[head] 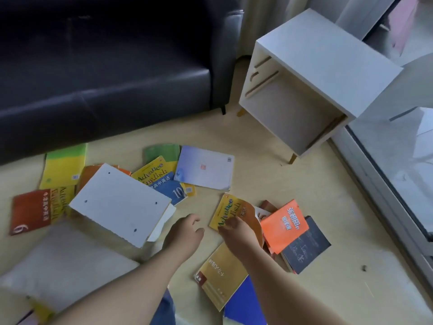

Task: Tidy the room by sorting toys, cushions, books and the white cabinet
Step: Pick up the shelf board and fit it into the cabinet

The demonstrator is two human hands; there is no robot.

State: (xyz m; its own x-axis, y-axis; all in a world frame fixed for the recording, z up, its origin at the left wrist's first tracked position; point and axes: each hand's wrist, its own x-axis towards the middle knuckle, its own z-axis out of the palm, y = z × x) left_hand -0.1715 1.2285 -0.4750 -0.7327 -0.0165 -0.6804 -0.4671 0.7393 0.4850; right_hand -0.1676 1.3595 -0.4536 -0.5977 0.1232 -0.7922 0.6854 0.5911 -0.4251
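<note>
fingers (228, 225) of the right hand (237, 233) are curled round the near edge of a yellow english book (226, 211); whether it is lifted off the pale wooden floor (257, 146) cannot be told. the left hand (185, 232) is held just beside it, loosely bent, with nothing gripped. other books are scattered about: an orange book (283, 224) is laid over a dark book (307, 250), and a gold book (221, 272) is partly hidden by the right forearm. a white board (119, 202) is laid across more books at left, near a pale cushion (58, 261). the white cabinet (316, 55) is stood on its legs between a dark sofa (93, 78) and a glass door (398, 165), its front open. a blue book (246, 306) is cut off by the lower edge. a small dark speck (363, 268) on the floor cannot be made out.
</note>
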